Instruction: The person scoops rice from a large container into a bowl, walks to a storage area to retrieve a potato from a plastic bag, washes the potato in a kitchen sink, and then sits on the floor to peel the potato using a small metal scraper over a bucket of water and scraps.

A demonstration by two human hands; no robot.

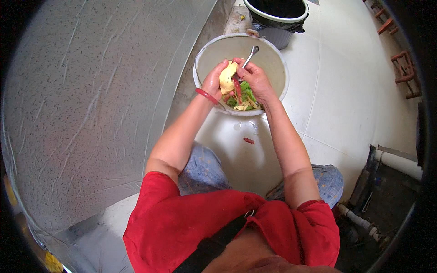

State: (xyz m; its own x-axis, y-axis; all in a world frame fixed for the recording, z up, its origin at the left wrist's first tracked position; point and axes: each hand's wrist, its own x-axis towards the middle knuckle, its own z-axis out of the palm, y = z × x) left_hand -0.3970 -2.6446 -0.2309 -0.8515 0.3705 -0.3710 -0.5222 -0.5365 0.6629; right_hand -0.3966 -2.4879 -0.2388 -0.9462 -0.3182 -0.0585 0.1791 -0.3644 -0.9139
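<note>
My left hand [212, 83] is closed around a partly peeled sweet potato [227, 81], its pale yellow flesh showing. Red skin [237, 89] hangs beside the flesh, between my hands. My right hand [259, 83] grips a metal peeler [251, 55]; its handle points up and away, while the blade end is hidden by my fingers. Both hands are over a large whitish bucket [285, 73]. Green leafy scraps and yellowish and red peelings [247, 95] lie at the bottom of it.
Beyond the bucket stands a bin [277, 19] lined with a black bag. A scrap of red peel [248, 140] lies on the pale floor near my knees. A grey speckled, plastic-covered surface [91, 100] fills the left. Pipes [398, 164] run at the right, with wooden stools [404, 73] farther off.
</note>
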